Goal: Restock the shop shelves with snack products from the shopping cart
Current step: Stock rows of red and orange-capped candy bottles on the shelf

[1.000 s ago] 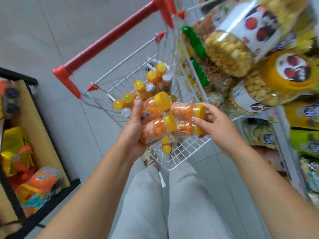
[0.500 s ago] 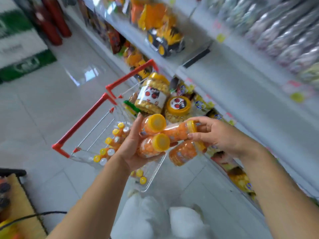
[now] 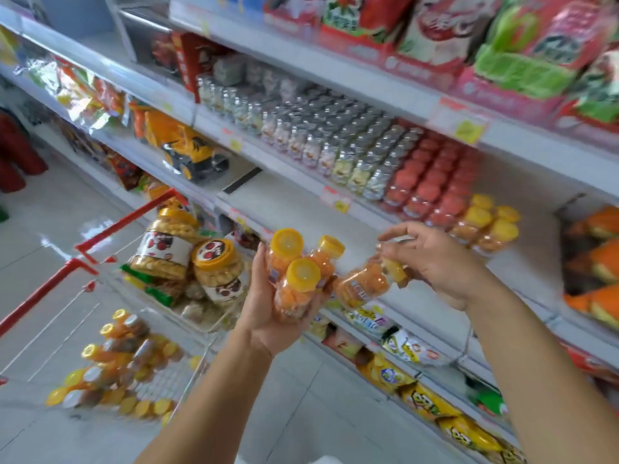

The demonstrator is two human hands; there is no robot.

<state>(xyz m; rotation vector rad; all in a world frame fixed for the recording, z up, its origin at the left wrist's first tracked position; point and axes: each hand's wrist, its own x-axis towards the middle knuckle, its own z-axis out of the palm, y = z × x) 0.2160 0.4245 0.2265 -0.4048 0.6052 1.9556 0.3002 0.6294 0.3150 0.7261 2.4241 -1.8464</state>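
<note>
My left hand (image 3: 264, 309) grips a cluster of three small clear bottles (image 3: 294, 272) of orange snack balls with yellow caps, held upright. To the right of them, my right hand (image 3: 435, 262) pinches one more such bottle (image 3: 363, 283) by its cap end, tilted sideways. Both hands are in front of a white shelf (image 3: 301, 199) that carries rows of similar little bottles (image 3: 335, 142) with silver, red and yellow caps (image 3: 485, 219). The red-handled wire shopping cart (image 3: 110, 229) stands at lower left with several more orange bottles (image 3: 114, 363) in it.
Two big jars of yellow biscuits (image 3: 187, 259) lie in the cart's top section. A yellow toy truck (image 3: 191, 152) stands on the shelf to the left. Snack bags (image 3: 418, 396) fill the lower shelves and red and green packs (image 3: 502, 45) the top one. Grey tiled floor (image 3: 50, 212) lies left.
The view has swung up from the cart to the shelves. Both hands have lifted the bottles away from the cart toward the shelf, and my right hand now holds one bottle apart from the cluster.
</note>
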